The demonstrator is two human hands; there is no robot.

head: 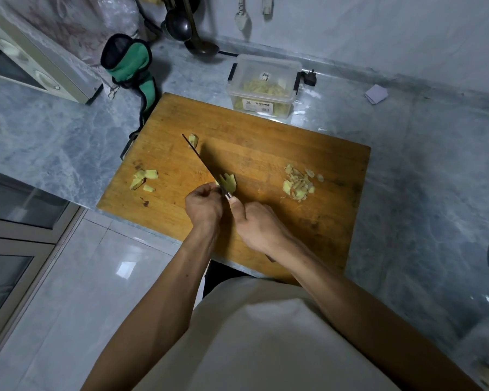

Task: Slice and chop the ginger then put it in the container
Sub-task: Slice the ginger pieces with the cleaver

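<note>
Centrally, ginger piece (228, 182) pinched by left hand (203, 206), knife (203, 165) gripped by right hand (259, 225), container (263, 86) at twelve o'clock of cutting board (266, 148).

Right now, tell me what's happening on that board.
A person is cutting ginger on a wooden cutting board. The right hand grips the knife, its blade down by a ginger piece that the left hand steadies. Chunks wait at the board's left, one more piece sits near the knife tip, and sliced bits lie at the right. The clear container behind the board already holds some cut ginger.
</note>
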